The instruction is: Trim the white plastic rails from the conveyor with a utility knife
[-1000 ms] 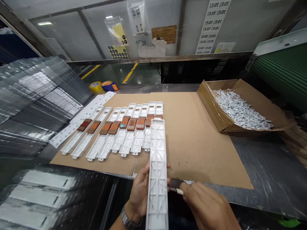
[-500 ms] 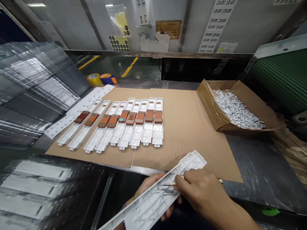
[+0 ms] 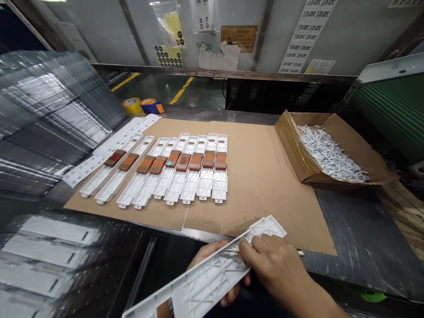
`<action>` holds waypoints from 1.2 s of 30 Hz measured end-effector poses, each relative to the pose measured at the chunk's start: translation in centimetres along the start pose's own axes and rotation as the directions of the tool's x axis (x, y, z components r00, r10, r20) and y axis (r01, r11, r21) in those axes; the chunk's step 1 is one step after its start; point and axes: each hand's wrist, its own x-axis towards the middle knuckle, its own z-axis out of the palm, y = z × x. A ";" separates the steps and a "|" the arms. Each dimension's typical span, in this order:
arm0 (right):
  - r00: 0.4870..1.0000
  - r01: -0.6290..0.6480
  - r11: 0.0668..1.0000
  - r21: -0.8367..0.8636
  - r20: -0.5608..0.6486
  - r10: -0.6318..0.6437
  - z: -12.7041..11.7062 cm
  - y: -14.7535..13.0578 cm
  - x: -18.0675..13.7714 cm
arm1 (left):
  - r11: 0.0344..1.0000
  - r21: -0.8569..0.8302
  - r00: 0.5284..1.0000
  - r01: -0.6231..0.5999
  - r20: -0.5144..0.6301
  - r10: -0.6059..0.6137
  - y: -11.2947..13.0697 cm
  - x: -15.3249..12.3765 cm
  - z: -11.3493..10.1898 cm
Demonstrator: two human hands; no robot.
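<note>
A long white ribbed plastic panel (image 3: 209, 282) lies slantwise across the lower middle, ribs facing up. My left hand (image 3: 207, 253) is closed around it from beneath, fingertips showing at both edges. In my right hand (image 3: 276, 256) is a slim hand tool (image 3: 236, 250) with a pale handle and a thin metal tip, pinched between thumb and fingers. Its tip is over the ribs near the panel's far long edge; whether it touches cannot be made out. Several similar white panels (image 3: 189, 185) lie in a row on cardboard (image 3: 255, 176), each crossed by a reddish-brown block (image 3: 196, 161).
An open carton (image 3: 289, 154) of small white pieces (image 3: 331, 152) stands right. Tape rolls (image 3: 131, 105) sit at back left beside a printed label strip (image 3: 109, 148). Plastic-wrapped stacks (image 3: 49, 115) and more white panels (image 3: 43, 256) fill the left. A metal wall (image 3: 251, 13) rises behind.
The held panel has turned slightly, its near end swinging up and left, so a rectangular opening shows there. The tool and my right hand have shifted a little left. The view has moved slightly.
</note>
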 end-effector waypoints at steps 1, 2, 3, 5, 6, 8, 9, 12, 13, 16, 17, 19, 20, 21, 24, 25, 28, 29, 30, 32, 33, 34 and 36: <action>1.000 0.004 1.000 0.000 -0.006 -0.004 0.1 0.1 0.0 | 1.000 0.004 1.000 0.007 0.002 -0.007 0.0 0.0 -0.1; 1.000 0.012 1.000 0.004 -0.014 -0.012 0.1 0.2 0.1 | 1.000 0.009 1.000 0.013 0.007 -0.013 0.1 -0.1 -0.2; 1.000 0.026 1.000 0.013 -0.016 -0.026 0.2 0.3 0.1 | 1.000 0.014 1.000 0.017 0.012 -0.017 0.1 -0.1 -0.2; 0.998 0.062 0.997 0.036 -0.016 -0.061 0.1 0.5 0.3 | 0.999 0.026 0.999 0.022 0.025 -0.023 0.1 -0.2 -0.4; 0.997 0.078 0.996 0.045 -0.016 -0.077 0.1 0.6 0.4 | 0.999 0.032 0.999 0.023 0.031 -0.024 0.1 -0.2 -0.4; 0.996 0.092 0.994 0.053 -0.010 -0.091 0.0 0.6 0.5 | 0.999 0.042 0.999 0.029 0.043 -0.031 0.0 -0.2 -0.6; 0.996 0.094 0.994 0.059 -0.006 -0.094 0.0 0.7 0.6 | 0.998 0.049 0.998 0.033 0.049 -0.035 0.0 -0.1 -0.6; 0.994 0.099 0.991 0.088 0.027 -0.101 0.0 0.7 0.7 | 0.996 0.063 0.995 0.070 0.064 -0.074 0.0 -0.1 -0.4; 0.993 0.101 0.990 0.103 0.048 -0.106 0.0 0.8 0.7 | 0.994 0.065 0.994 0.083 0.065 -0.087 0.1 -0.1 -0.3; 0.987 0.104 0.985 0.139 0.105 -0.119 -0.1 1.0 0.5 | 0.992 0.070 0.993 0.102 0.055 -0.106 0.1 0.0 0.0; 0.986 0.101 0.984 0.144 0.119 -0.118 0.0 1.1 0.5 | 0.992 0.072 0.993 0.100 0.050 -0.104 0.1 0.0 0.0; 0.985 0.092 0.984 0.150 0.133 -0.113 0.0 1.2 0.3 | 0.992 0.075 0.993 0.101 0.047 -0.105 -0.1 0.1 0.0; 0.985 0.090 0.985 0.149 0.136 -0.111 0.0 1.1 0.3 | 0.992 0.077 0.993 0.102 0.050 -0.106 -0.2 0.2 -0.1; 0.985 0.088 0.986 0.144 0.135 -0.108 0.0 1.0 0.2 | 0.992 0.077 0.993 0.102 0.056 -0.106 -0.2 0.2 -0.2; 0.992 0.079 0.991 0.104 0.093 -0.089 0.0 0.5 0.3 | 0.995 0.073 0.994 0.074 0.070 -0.079 -0.2 0.0 -0.4; 0.995 0.069 0.994 0.087 0.071 -0.075 -0.1 0.3 0.3 | 0.996 0.071 0.996 0.058 0.069 -0.063 -0.2 -0.1 -0.3; 0.999 0.044 0.997 0.059 0.018 -0.045 -0.2 0.1 0.5 | 0.997 0.073 0.997 0.035 0.065 -0.039 0.2 -0.5 -0.2; 0.999 0.047 0.997 0.061 0.015 -0.048 -0.2 0.1 0.5 | 0.996 0.078 0.996 0.042 0.071 -0.047 0.3 -0.5 -0.1; 0.998 0.058 0.996 0.071 0.023 -0.060 -0.2 0.2 0.5 | 0.995 0.083 0.995 0.051 0.077 -0.057 0.4 -0.5 -0.1; 0.994 0.088 0.991 0.102 0.053 -0.094 -0.3 0.5 0.5 | 0.994 0.092 0.993 0.066 0.088 -0.074 0.5 -0.4 -0.2; 0.992 0.099 0.988 0.115 0.065 -0.107 -0.3 0.6 0.6 | 0.993 0.095 0.993 0.070 0.091 -0.079 0.4 -0.4 -0.3; 0.991 0.106 0.987 0.121 0.074 -0.115 -0.3 0.6 0.6 | 0.993 0.097 0.992 0.072 0.093 -0.081 0.4 -0.3 -0.3; 0.991 0.105 0.988 0.112 0.075 -0.114 -0.2 0.5 0.6 | 0.993 0.097 0.993 0.071 0.089 -0.080 0.4 -0.3 -0.4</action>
